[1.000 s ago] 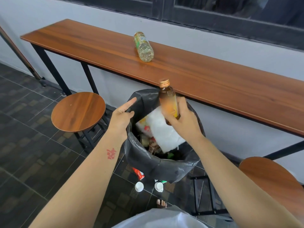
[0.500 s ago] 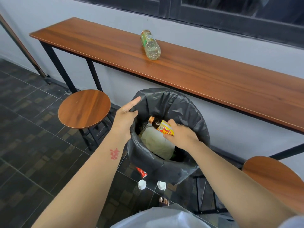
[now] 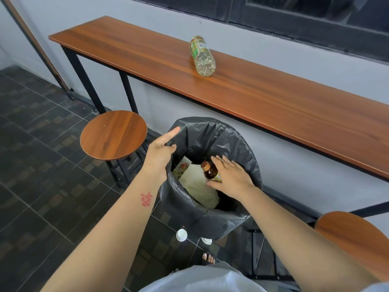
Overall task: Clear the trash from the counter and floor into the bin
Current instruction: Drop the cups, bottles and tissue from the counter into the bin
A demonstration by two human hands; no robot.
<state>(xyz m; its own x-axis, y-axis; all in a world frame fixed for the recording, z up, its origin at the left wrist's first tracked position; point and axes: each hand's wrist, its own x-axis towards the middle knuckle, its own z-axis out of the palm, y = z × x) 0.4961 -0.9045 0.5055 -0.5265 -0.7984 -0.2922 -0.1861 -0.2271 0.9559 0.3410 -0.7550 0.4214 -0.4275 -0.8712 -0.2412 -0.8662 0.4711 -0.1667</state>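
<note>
The small brown glass bottle (image 3: 208,172) lies inside the black plastic bin bag (image 3: 212,131), just under the right hand (image 3: 231,175), whose fingers (image 3: 221,161) are spread straight and grip nothing. The left hand (image 3: 160,148) pinches the bag's rim.

counter (image 3: 273,106): plastic bottle (image 3: 202,56) lying on its side, base toward us | floor (image 3: 42,165): white cup (image 3: 181,234) just beside the bin (image 3: 210,220), second cup (image 3: 206,240) half hidden by it, stool (image 3: 113,134) standing left

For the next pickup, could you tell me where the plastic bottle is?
Head view, upper centre: plastic bottle lies on its side on the wooden counter, beyond the bin.
</note>
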